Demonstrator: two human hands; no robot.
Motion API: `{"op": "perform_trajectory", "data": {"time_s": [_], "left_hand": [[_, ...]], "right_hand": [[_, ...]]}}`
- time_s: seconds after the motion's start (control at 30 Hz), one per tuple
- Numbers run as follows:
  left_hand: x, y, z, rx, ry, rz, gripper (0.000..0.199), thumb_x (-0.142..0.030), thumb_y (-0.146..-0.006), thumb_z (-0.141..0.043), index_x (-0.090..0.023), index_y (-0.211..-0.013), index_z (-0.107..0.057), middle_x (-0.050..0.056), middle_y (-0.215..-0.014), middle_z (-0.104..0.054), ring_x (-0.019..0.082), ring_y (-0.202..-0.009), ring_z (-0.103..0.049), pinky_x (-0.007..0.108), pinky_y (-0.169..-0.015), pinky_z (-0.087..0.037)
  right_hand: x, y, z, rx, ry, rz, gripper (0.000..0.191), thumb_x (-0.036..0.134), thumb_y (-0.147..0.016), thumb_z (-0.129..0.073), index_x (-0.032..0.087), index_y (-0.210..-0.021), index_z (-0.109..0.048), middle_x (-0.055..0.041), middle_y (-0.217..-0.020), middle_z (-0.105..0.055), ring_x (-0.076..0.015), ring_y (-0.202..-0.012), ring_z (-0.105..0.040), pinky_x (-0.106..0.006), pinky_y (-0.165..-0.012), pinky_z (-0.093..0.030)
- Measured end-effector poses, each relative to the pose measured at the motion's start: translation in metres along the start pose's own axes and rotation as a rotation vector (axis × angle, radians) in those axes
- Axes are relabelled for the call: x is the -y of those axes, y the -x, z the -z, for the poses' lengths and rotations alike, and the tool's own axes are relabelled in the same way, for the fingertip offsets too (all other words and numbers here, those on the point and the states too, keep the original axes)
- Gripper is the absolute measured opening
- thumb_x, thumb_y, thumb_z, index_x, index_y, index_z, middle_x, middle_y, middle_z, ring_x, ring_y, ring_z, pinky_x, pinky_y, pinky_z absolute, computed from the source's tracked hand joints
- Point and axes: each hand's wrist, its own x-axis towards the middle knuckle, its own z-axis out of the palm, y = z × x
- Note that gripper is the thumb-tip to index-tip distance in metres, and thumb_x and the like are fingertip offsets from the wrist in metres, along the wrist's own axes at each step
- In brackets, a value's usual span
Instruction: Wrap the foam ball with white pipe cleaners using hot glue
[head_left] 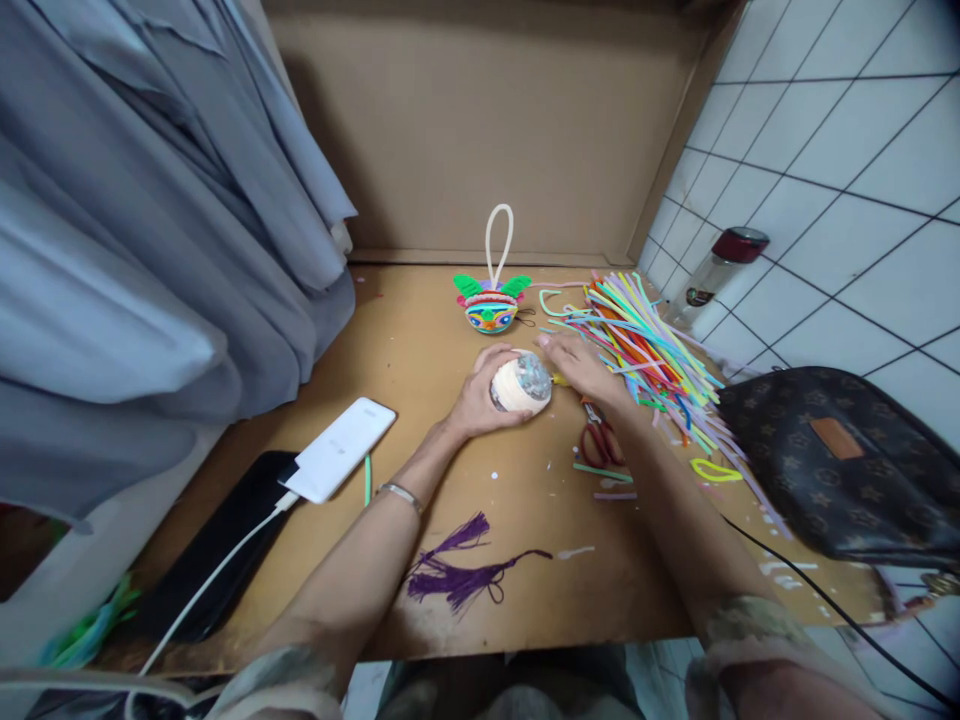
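My left hand (484, 390) is wrapped round a ball (523, 382), its fingers and thumb on the left side. Cream strip covers much of the ball; a grey, crinkled patch shows at the upper right. Just right of the ball, my right hand (577, 362) is bent with fingers closed. A small yellow tip (560, 379) pokes out beneath it towards the ball; the rest of that thing is hidden. Red-handled scissors (598, 438) lie below the right wrist. Behind the ball sits a colourful animal-face ornament (491, 307) with green ears and a white loop.
Many coloured pipe cleaners (649, 350) are heaped at right, before a clear bottle (712, 275) and brown bag (847, 460). Purple tassels (457, 575) lie in front. A white power bank (341, 450) with a cable rests at left, near the grey curtain (172, 230). A black cord (825, 590) crosses lower right.
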Motion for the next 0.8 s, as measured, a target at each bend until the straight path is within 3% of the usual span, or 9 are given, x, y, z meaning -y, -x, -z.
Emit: {"op": "perform_trajectory", "data": {"time_s": [0.1, 0.3, 0.6, 0.8], "left_hand": [[-0.001, 0.0, 0.0, 0.003, -0.019, 0.009, 0.084, -0.047, -0.063, -0.087, -0.02, -0.135, -0.052, 0.017, -0.139, -0.053, 0.036, -0.137, -0.052, 0.057, -0.116, -0.043], [0.0, 0.0, -0.001, 0.01, -0.021, 0.019, 0.086, -0.045, -0.061, -0.087, -0.021, -0.136, -0.052, 0.016, -0.138, -0.053, 0.035, -0.133, -0.053, 0.057, -0.115, -0.044], [-0.001, -0.003, -0.001, -0.019, 0.066, -0.026, 0.085, -0.039, -0.063, -0.088, -0.022, -0.138, -0.052, 0.014, -0.137, -0.056, 0.034, -0.132, -0.054, 0.055, -0.115, -0.044], [0.002, -0.003, -0.003, -0.065, 0.103, 0.094, 0.084, -0.037, -0.058, -0.089, -0.021, -0.133, -0.054, 0.013, -0.135, -0.057, 0.034, -0.128, -0.057, 0.054, -0.114, -0.044]], "right_hand": [[-0.001, -0.001, -0.006, 0.104, 0.007, -0.063, 0.052, 0.041, -0.106, -0.029, 0.017, -0.081, -0.069, -0.0097, -0.094, -0.075, -0.0188, -0.087, -0.065, -0.029, -0.081, -0.047], [-0.007, -0.003, -0.011, 0.082, -0.162, -0.037, 0.049, 0.04, -0.104, -0.032, 0.016, -0.095, -0.074, -0.0108, -0.109, -0.076, -0.0184, -0.097, -0.067, -0.029, -0.086, -0.048], [-0.004, -0.003, -0.015, 0.08, -0.31, 0.035, 0.058, 0.063, -0.097, -0.039, 0.017, -0.092, -0.075, -0.0082, -0.097, -0.074, -0.0222, -0.093, -0.066, -0.035, -0.087, -0.05], [0.004, -0.003, -0.023, 0.059, -0.461, 0.008, 0.063, 0.071, -0.093, -0.041, 0.017, -0.096, -0.073, -0.0098, -0.103, -0.074, -0.0227, -0.097, -0.066, -0.036, -0.089, -0.052]]}}
